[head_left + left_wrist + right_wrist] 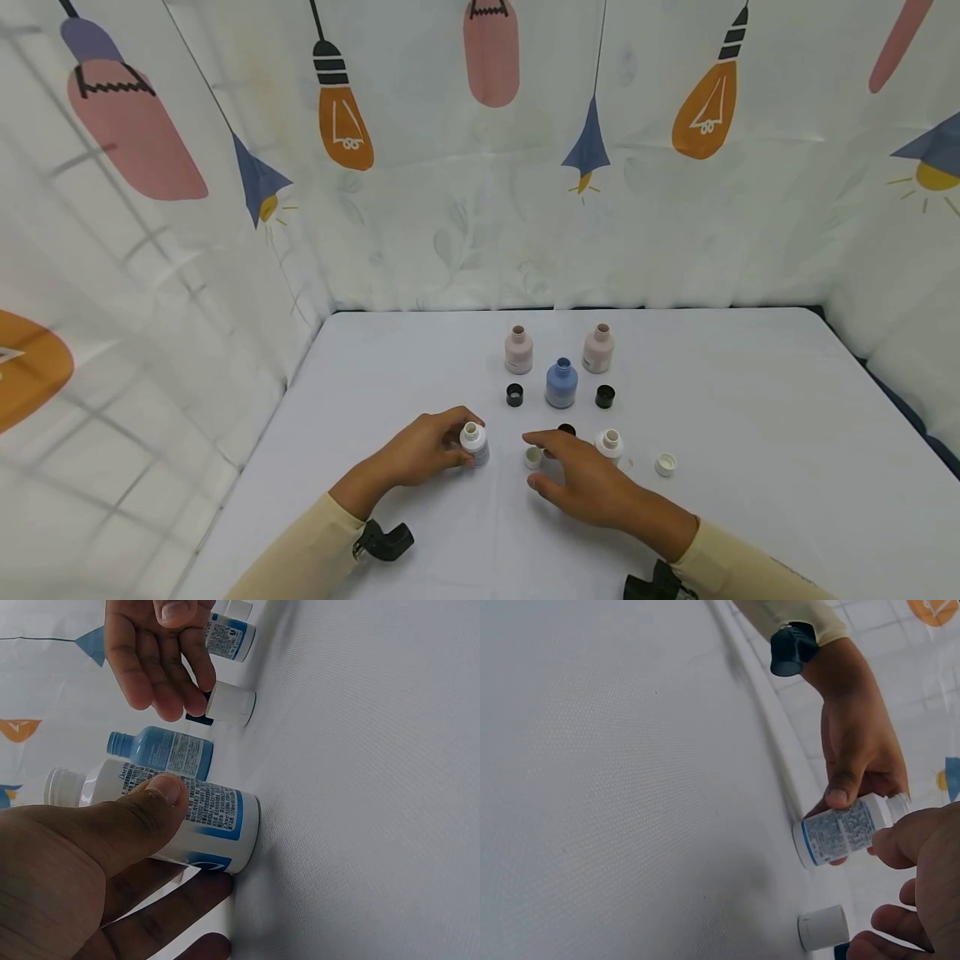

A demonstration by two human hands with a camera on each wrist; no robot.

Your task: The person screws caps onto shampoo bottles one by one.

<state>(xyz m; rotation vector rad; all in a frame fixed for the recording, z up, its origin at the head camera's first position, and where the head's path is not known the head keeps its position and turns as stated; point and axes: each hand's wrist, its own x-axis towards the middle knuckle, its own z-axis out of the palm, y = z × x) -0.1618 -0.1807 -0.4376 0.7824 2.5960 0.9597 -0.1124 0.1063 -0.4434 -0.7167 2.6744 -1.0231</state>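
Head view: on the tabletop [390, 375], toward its left edge, my left hand [427, 446] curls round an uncapped white bottle [476, 450], contents unseen. My right hand [588, 482], fingers loosely parted and empty, partly hides a second white bottle [611, 444]. Open blue [562, 387] and pink bottles [519, 355] stand nearer the far edge. Wrist views show the held bottle's printed label [214, 806] far better. A white cap [533, 457] sits just beside my right fingers.

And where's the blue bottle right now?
In the head view, the blue bottle stands right of centre, beyond the right hand. One black cap sits left of it, another right; two pink bottles stand behind.
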